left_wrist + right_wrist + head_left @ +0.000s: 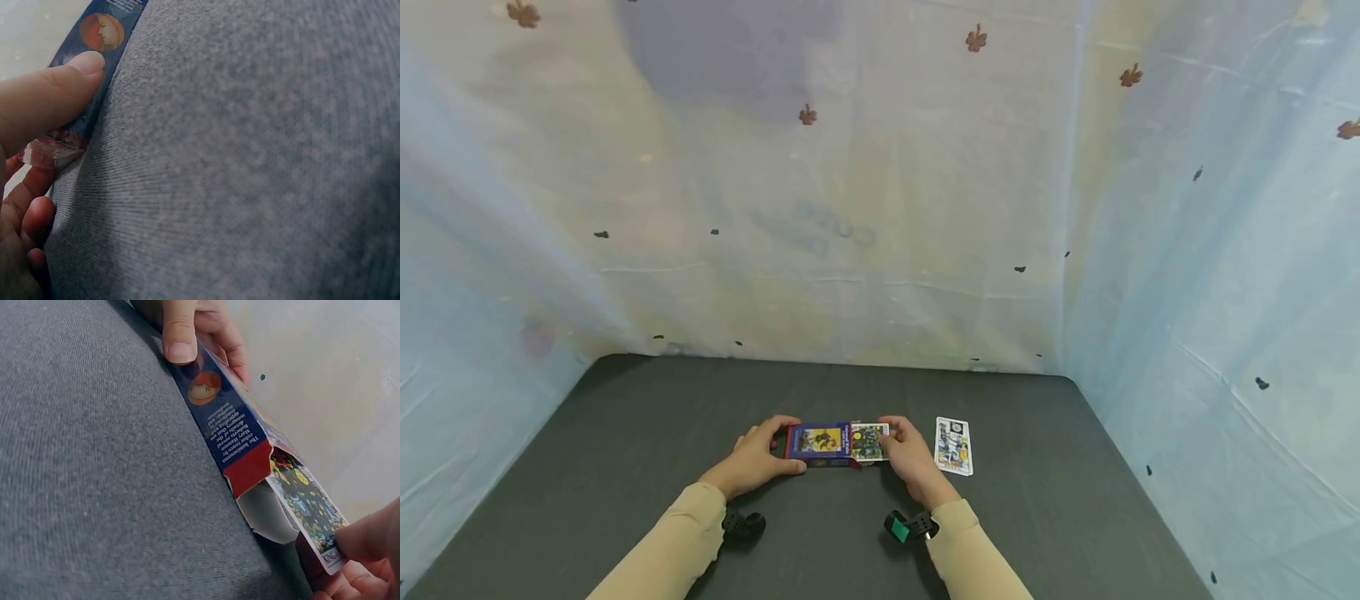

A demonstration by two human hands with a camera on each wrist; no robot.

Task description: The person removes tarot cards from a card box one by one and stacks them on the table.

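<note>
Near the middle of a dark gray table (820,542), a blue and red card box (818,442), flat, picture face up, with one narrow side toward the person. Long axis from left to right across the head view. Opened end to the right, toward the right hand (917,462), with a pale flap (269,515) folded out from it in the right wrist view. Out of that end, along the same axis, part of a picture card (869,442); single or topmost of several, impossible to tell. Around the box's left end, the left hand (756,458), in a grip about as wide as the box, thumb on the near narrow side, beside a round emblem (102,31), and fingers around toward the far side. On the card's outer end, the right hand again, nearly closed in a pinch, thumb on the printed face and fingers behind. Just right of it, apart from the box, a white-bordered card pile (953,447), flat, long axis pointing away from the person, slightly slanted.
</note>
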